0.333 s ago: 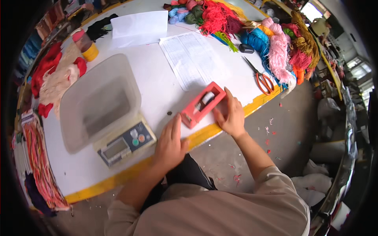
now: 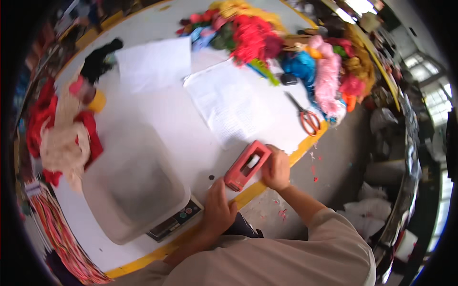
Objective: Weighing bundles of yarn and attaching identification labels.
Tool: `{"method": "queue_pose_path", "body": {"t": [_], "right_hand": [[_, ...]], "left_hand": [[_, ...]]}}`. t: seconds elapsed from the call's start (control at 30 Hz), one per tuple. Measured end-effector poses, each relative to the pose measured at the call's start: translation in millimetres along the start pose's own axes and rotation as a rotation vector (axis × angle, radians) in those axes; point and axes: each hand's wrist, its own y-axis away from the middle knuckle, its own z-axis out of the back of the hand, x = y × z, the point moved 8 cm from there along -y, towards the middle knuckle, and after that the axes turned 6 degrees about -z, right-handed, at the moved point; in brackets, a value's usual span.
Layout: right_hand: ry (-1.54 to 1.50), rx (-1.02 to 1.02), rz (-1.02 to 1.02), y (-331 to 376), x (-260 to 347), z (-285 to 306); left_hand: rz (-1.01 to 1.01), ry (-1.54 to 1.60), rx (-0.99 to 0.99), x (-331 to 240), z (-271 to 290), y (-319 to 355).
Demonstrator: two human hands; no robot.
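Note:
A red tape dispenser (image 2: 237, 177) with a white roll inside lies at the table's front edge, turned slantwise. My right hand (image 2: 277, 169) is at its far right end, fingers curled against it, though their tips are partly hidden. My left hand (image 2: 219, 209) lies by its near left end, fingers stretched out and the tips touching or almost touching it. Left of that hand, a digital scale (image 2: 164, 229) carries a big translucent plastic tub (image 2: 102, 229) that covers part of it. A small dark disc (image 2: 211, 177) sits on the table between the tub and the dispenser.
Orange-handled scissors (image 2: 310, 123) lie near the right edge. Printed sheets (image 2: 224, 102) and a blank white sheet (image 2: 155, 62) lie farther back. Colourful yarn skeins (image 2: 327, 71) heap at the back right; cream and red yarn (image 2: 64, 148) and striped strands (image 2: 64, 229) lie left.
My view has shifted, so the table sits lower in the picture. The fingers of my right hand have bent in closer to the tape dispenser. My left hand stays by its near end.

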Motion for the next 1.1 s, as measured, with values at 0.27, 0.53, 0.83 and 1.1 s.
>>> {"method": "queue_pose_path", "body": {"t": [0.27, 0.53, 0.83, 1.1], "right_hand": [[-0.681, -0.224, -1.146, 2, 10, 59], [-0.700, -0.704, 0.277, 12, 190, 555], [-0.649, -0.870, 0.599, 136, 194, 746], [-1.562, -1.001, 0.131, 203, 139, 809]], "left_hand": [[0.061, -0.133, 0.288, -24, -3, -6], [-0.046, -0.361, 0.466, -62, -38, 0], [-0.170, -0.283, 0.871, -215, -225, -64], [-0.227, -0.323, 1.237, -297, -374, -89]]}}
